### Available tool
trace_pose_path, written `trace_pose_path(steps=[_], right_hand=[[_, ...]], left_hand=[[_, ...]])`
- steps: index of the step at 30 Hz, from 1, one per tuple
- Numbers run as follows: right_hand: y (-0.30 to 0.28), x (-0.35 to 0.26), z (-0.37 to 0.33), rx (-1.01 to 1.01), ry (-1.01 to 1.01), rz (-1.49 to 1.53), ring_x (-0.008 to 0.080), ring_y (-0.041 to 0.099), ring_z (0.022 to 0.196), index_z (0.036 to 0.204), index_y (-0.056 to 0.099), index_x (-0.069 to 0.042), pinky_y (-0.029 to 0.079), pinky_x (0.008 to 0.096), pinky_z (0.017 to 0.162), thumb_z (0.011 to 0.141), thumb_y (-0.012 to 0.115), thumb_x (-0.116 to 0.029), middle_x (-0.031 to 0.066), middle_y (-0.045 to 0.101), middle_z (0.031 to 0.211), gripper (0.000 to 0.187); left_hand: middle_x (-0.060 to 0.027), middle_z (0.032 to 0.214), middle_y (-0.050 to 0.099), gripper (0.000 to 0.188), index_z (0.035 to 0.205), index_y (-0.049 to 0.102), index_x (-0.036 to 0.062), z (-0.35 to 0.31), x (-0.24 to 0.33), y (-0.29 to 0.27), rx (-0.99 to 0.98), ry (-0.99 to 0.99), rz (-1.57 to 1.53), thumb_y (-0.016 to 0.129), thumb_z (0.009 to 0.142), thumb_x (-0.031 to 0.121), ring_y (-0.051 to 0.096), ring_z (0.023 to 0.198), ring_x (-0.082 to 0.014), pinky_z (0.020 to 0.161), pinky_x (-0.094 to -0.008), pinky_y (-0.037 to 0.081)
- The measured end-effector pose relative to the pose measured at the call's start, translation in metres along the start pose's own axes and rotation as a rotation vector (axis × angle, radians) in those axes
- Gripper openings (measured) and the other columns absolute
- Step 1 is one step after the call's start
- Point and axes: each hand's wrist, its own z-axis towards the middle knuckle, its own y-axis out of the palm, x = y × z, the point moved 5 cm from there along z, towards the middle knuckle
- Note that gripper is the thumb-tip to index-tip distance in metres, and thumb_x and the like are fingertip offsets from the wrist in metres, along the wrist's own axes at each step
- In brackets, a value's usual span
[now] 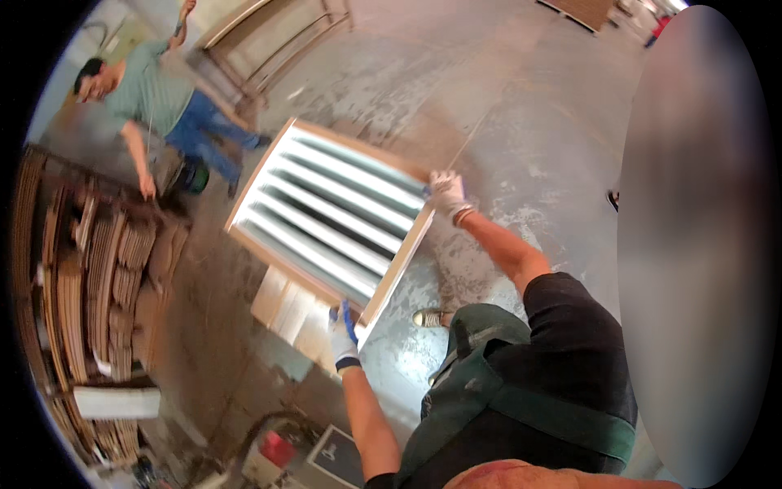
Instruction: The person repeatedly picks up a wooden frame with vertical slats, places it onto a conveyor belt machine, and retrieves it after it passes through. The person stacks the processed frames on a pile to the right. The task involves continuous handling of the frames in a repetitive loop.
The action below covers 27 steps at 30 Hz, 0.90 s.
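Note:
Both my hands wear pale work gloves with blue parts. They hold a large rectangular louvred panel [389, 273] with bright white slats and a brown frame. My left hand [343, 336] is closed on its near left corner. At the near right corner, my right hand [448, 194] has its fingers wrapped over the frame's edge. The panel is tilted across the view and somewhat blurred. Partly under it in the view are pale brown flat boards or cartons [285, 306]; whether they touch the panel I cannot tell.
Stacks of flattened cardboard [114, 285] fill the left side. A person [159, 98] in a green shirt and jeans stands at the far left, beside a metal-framed rack [269, 49]. My shoe [428, 318] is on the grey concrete floor [521, 147]. A dark-topped box [338, 458] sits near my left forearm.

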Motion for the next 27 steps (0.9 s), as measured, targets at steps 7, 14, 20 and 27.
trace_pose_path(steps=[7, 14, 20, 27], right_hand=[[0.020, -0.031, -0.077, -0.271, -0.096, 0.227, 0.0327, 0.071, 0.094, 0.113, 0.064, 0.004, 0.055, 0.0435, 0.081, 0.080, 0.072, -0.042, 0.0235, 0.070, 0.108, 0.057], [0.002, -0.032, -0.200, -0.534, 0.057, 0.859, 0.0338, 0.070, 0.097, 0.106, 0.067, -0.001, 0.053, 0.0421, 0.084, 0.076, 0.081, -0.041, 0.0194, 0.072, 0.098, 0.052], [0.021, -0.046, -0.260, -0.635, -0.049, 1.078, 0.0096, 0.063, 0.068, 0.097, 0.068, 0.003, 0.053, 0.0296, 0.060, 0.078, 0.082, -0.017, 0.0049, 0.070, 0.081, 0.031], [-0.013, -0.121, -0.291, -0.869, -0.527, 1.100, 0.0063, 0.052, 0.054, 0.099, 0.064, -0.001, 0.041, 0.0228, 0.045, 0.085, 0.072, -0.003, -0.0012, 0.060, 0.072, 0.016]], left_hand=[[-0.0064, 0.084, 0.057, 0.031, 0.100, 0.056, -0.0007, -0.025, -0.056, -0.073, 0.245, -0.281, -0.013, 0.068, 0.094, 0.027, 0.055, 0.071, -0.0158, 0.065, -0.0333, 0.050], [-0.0067, 0.080, 0.061, 0.024, 0.097, 0.060, -0.0047, -0.170, -0.039, -0.102, 0.468, -0.278, 0.014, 0.069, 0.092, 0.017, 0.059, 0.064, -0.0154, 0.053, -0.0335, 0.055], [-0.0074, 0.079, 0.063, 0.028, 0.097, 0.064, -0.0042, -0.335, -0.012, -0.106, 0.760, -0.264, -0.028, 0.075, 0.087, 0.020, 0.062, 0.067, -0.0154, 0.051, -0.0322, 0.051], [-0.0149, 0.071, 0.066, 0.031, 0.093, 0.066, -0.0021, -0.512, -0.082, -0.045, 1.227, -0.432, 0.009, 0.075, 0.084, 0.027, 0.064, 0.063, -0.0261, 0.063, -0.0387, 0.050]])
